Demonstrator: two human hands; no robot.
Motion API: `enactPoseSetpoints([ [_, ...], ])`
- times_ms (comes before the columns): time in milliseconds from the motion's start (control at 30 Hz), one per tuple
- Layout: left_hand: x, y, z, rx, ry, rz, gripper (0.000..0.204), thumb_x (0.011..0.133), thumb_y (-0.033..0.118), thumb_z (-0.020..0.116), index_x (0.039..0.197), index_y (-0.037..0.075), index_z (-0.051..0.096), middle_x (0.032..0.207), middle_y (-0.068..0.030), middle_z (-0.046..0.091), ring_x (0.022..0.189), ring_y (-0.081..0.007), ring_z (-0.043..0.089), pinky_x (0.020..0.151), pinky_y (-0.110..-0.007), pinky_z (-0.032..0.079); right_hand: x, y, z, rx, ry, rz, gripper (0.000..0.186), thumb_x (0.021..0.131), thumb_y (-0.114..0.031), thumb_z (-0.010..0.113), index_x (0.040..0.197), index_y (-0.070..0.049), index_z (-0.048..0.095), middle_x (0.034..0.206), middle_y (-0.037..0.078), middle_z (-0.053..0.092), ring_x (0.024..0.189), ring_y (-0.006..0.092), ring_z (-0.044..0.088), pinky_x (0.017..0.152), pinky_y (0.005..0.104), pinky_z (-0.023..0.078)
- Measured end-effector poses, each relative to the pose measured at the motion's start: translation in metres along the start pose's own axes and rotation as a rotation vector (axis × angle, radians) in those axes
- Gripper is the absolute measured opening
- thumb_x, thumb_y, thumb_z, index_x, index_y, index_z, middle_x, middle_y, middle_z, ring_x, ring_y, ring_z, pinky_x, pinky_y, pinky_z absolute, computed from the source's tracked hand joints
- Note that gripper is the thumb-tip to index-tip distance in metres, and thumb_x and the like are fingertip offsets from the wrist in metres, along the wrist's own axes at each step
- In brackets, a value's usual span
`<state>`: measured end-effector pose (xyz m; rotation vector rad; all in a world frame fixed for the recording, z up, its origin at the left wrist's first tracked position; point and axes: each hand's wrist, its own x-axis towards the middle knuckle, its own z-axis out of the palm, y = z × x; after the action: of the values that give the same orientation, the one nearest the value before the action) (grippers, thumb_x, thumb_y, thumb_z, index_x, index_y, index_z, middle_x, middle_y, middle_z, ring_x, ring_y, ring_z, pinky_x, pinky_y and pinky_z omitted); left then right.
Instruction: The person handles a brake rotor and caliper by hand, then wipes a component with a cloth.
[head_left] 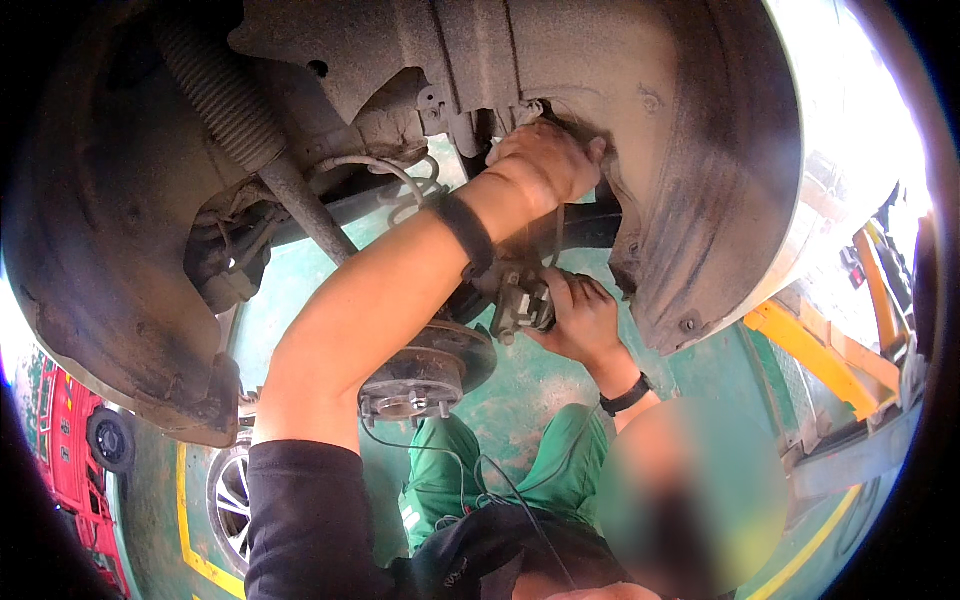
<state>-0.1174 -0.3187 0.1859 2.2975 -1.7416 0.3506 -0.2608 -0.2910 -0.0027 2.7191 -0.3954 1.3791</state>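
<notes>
My left hand point(550, 165) reaches up into the wheel arch, its fingers curled at a gap in the dark liner point(715, 150). What they grip there is hidden. Below it, my right hand point(585, 318) is closed round the side of a brake caliper point(524, 303). A thin brake hose point(560, 235) runs up from near the caliper toward my left hand. To the left of the caliper is the bare wheel hub point(412, 385) with its studs, partly behind my left forearm. Farther left, a shock absorber point(305, 205) slants down from its ribbed bellows point(215, 90).
Coiled lines point(415, 190) hang behind my left forearm. A wheel point(230, 500) rests on the green floor at lower left, near a red vehicle point(75, 450). An orange-yellow lift arm point(815, 350) stands at the right. Thin cables point(480, 490) hang across my front. A blurred patch covers the lower right.
</notes>
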Motion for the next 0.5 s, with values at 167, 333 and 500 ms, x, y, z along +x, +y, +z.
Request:
enactPoseSetpoints([
  [167,0.016,0.004,-0.007,-0.086,-0.03,0.11,0.047,0.094,0.032,0.051,0.122,0.0,0.072,0.129,-0.022,0.068,0.123,-0.0355,0.065,0.103,-0.042,0.051,-0.001,0.002,0.0,0.005,0.02,-0.005,0.088,0.061,-0.044,0.089,0.131,-0.004,0.055,0.105,0.015,0.07,0.091,0.0339,0.069,0.084,0.0435,0.056],
  [333,0.027,-0.011,0.0,-0.033,0.044,0.371,0.044,0.097,0.031,0.05,0.125,0.001,0.068,0.128,-0.021,0.068,0.117,-0.0366,0.067,0.098,-0.043,0.055,0.004,-0.003,-0.002,0.01,0.027,0.002,0.088,0.06,-0.044,0.089,0.131,-0.004,0.055,0.102,0.014,0.071,0.089,0.0336,0.069,0.082,0.042,0.056],
  [500,-0.007,-0.016,-0.047,-0.012,-0.241,0.3,0.043,0.095,0.023,0.049,0.127,-0.001,0.065,0.127,-0.0258,0.066,0.115,-0.0367,0.068,0.096,-0.045,0.056,0.0,0.0,-0.004,-0.009,0.002,0.016,0.09,0.058,-0.041,0.091,0.131,-0.004,0.055,0.105,0.014,0.071,0.091,0.033,0.069,0.084,0.0421,0.056],
])
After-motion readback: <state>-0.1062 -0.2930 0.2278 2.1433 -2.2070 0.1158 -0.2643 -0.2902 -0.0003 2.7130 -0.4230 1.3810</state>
